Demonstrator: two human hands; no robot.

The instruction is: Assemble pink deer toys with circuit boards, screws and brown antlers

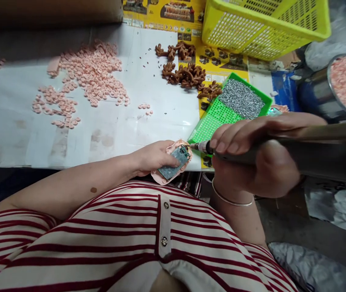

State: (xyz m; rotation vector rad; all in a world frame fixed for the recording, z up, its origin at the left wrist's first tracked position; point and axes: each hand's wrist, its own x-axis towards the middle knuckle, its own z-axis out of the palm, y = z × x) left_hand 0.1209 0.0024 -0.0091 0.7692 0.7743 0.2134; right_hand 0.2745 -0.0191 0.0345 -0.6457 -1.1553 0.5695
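Note:
My left hand (pixel 157 158) is closed around a pink plastic shell (pixel 160 178), its thumb pressing on the grey-green circuit board (pixel 169 165) inside. Wrapped in my right hand (pixel 252 158) is a dark power screwdriver (pixel 203 147), held nearly level and pointing left. Its tip reaches the upper right end of the shell; whether a screw sits under it is too small to tell. Just beyond the screwdriver lies a green perforated tray (pixel 213 121), with a heap of small silver screws (pixel 242 98) at its far end.
Small pink plastic parts (pixel 95 73) are heaped on the white table cover (pixel 108 142) at left. Brown plastic pieces (pixel 186 76) lie behind the tray. A yellow basket (pixel 252 36) stands at the back right, near a metal container (pixel 320 87) of pink pieces. A box (pixel 48 12) edges the back left.

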